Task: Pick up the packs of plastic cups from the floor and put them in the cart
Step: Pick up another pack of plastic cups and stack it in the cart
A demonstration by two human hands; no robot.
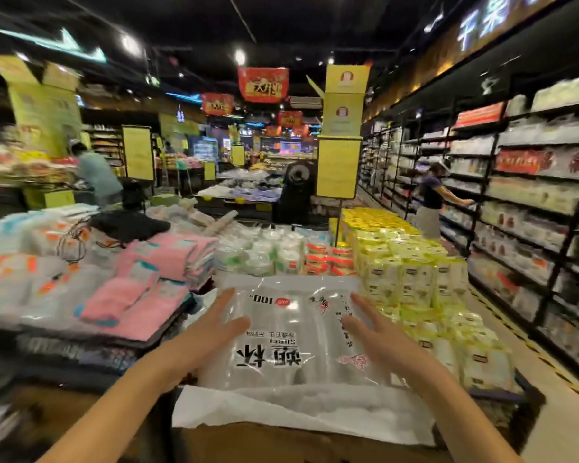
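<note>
I read the pack of plastic cups [291,332], centre frame, as clear glossy film; pink towels [168,255], left: matt cloth.

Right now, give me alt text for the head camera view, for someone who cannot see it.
A left hand and a right hand, fingers straight, rest on a clear pack of plastic cups in a supermarket aisle. Stacked pink towels lie to the left, yellow packs to the right, stocked shelves along the far right.
</note>
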